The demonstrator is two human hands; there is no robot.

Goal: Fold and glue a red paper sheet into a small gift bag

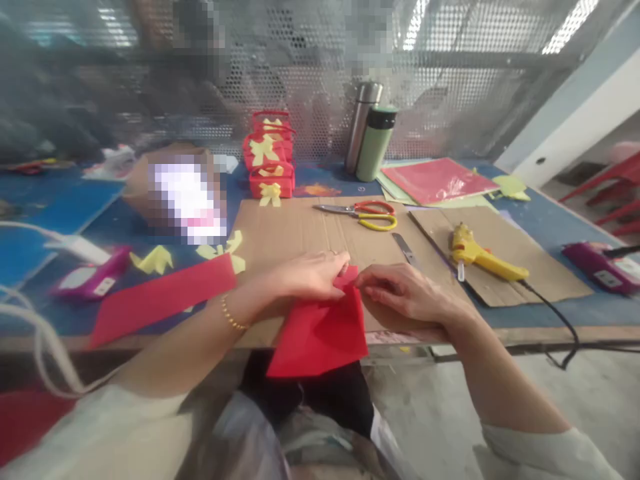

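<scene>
Your left hand [315, 275] is partly closed, with its thumb and fingers holding the upper end of a piece of folded red paper [325, 340]. Your right hand [407, 293] is loosely curled, its fingertips at the paper's right edge; whether they pinch it you cannot tell from here. The paper's top lies over brown cardboard [275, 243], while its lower end hangs past the table's [545, 230] front edge toward your lap. For a clean fold, best keep the left hand firm, line up the edges, and press the crease against the cardboard; the overhanging part lacks backing and could bend. Bare cardboard lies ahead of your left hand. Scissors [356, 211] and a grey blade [403, 248] limit reach beyond your right, with a yellow glue gun [483, 259] farther right.
</scene>
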